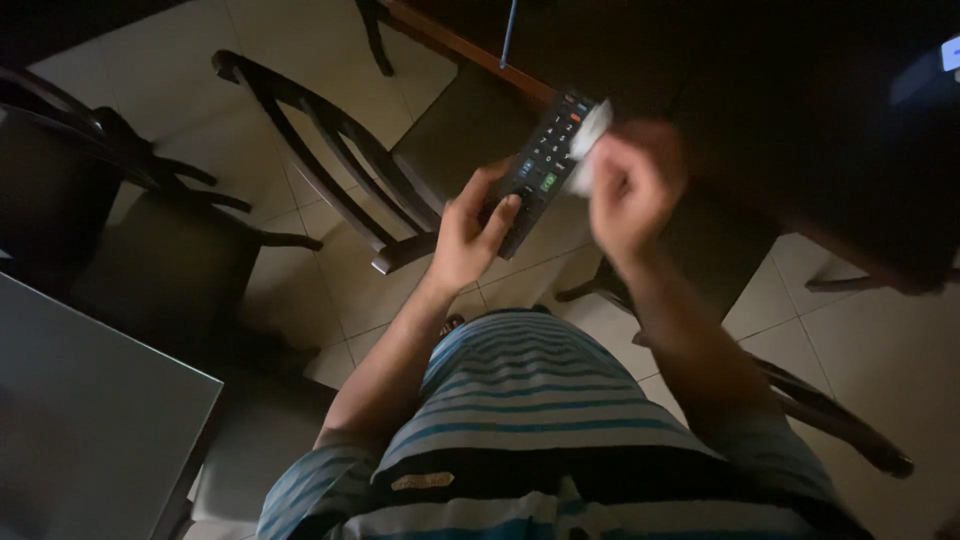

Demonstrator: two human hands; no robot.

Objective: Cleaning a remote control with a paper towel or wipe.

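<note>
Black remote control held above chair, button side up. Left hand wrapped round lower end, thumb on face. Right hand pinching white cloth at upper edge. Likely light, rigid, smooth plastic; best gripped by long sides.

Single view, head-mounted, looking almost straight down the wearer's striped shirt to the tiled floor. Both forearms enter from the bottom edge; the hands sit near centre frame, close to the lens. Chairs lie farther below, a dark table fills the upper right. No second view to compare.
</note>
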